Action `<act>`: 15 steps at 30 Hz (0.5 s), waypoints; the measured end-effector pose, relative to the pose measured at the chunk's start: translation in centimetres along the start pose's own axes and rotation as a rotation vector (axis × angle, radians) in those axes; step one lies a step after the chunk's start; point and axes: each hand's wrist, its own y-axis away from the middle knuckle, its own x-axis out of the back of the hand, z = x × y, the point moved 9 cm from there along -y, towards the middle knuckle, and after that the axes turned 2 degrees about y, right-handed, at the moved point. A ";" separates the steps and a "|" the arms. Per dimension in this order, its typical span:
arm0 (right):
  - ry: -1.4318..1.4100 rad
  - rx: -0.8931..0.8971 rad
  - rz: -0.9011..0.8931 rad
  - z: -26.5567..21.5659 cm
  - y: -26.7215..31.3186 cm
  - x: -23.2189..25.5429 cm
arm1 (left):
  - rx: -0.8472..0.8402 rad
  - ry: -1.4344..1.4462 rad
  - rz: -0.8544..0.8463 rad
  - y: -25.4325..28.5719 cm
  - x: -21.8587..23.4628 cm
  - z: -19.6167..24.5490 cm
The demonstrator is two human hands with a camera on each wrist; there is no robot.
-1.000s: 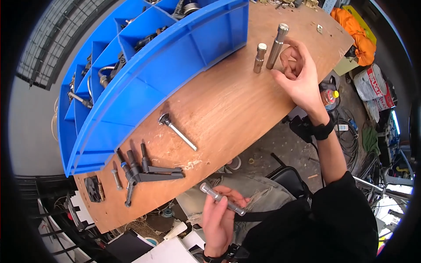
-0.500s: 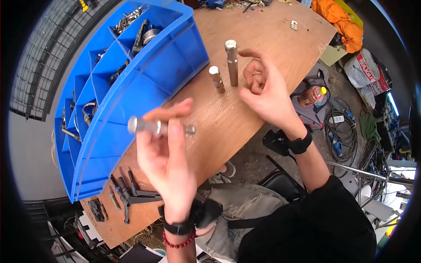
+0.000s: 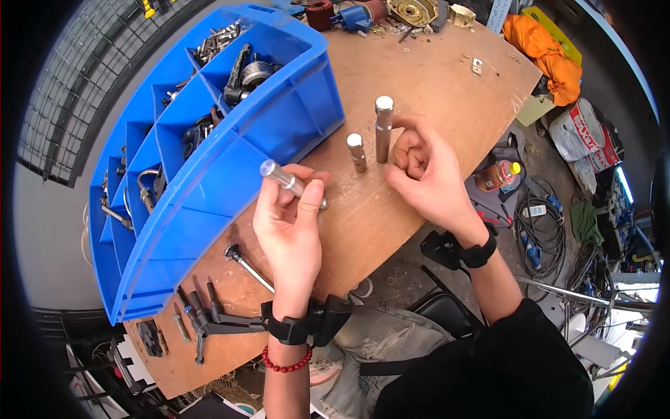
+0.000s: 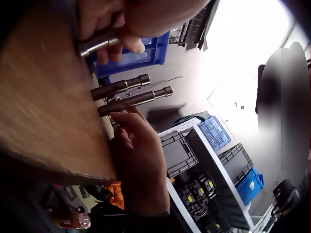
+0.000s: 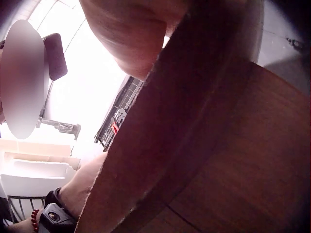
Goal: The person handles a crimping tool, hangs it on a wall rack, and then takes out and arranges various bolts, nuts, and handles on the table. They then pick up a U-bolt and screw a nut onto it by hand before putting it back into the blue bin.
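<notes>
A metal pin (image 3: 283, 178) is pinched between the left hand's (image 3: 289, 234) thumb and fingers, tilted above the table. That pin (image 4: 99, 43) and the left hand (image 4: 155, 14) are at the top of the left wrist view. A shorter pin (image 3: 356, 153) and a taller pin (image 3: 383, 133) stand upright on the table. Right beside the taller pin is the right hand (image 3: 436, 174), its thumb and index finger apart, other fingers loosely curled; whether it touches the pin is unclear. In the left wrist view, the right hand (image 4: 141, 155) is below both pins.
The blue divided bin (image 3: 230, 140) with metal parts fills the left side of the wooden table (image 3: 447, 91). A rod with a black head (image 3: 244, 265) and a black clamp (image 3: 202, 321) lie near the front. Motor parts (image 3: 363, 15) sit at the far end.
The left hand has risen from over the lap to above the table, carrying its pin. The head view has shifted; the right hand stays beside the taller pin.
</notes>
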 end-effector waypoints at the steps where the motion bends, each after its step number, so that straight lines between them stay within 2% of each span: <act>1: -0.006 0.008 0.008 0.1 0.0 0.0 | -0.003 -0.039 -0.006 0.1 -0.2 0.4; 3: -0.011 0.019 0.020 0.3 0.1 0.1 | -0.026 -0.107 -0.032 0.3 -0.8 0.9; 11: 0.014 0.037 0.025 0.1 0.0 0.1 | 0.058 -0.016 0.045 -0.1 0.4 0.2; 15: 0.063 0.024 0.010 -0.1 0.0 0.0 | 0.048 -0.129 0.015 0.3 0.1 0.4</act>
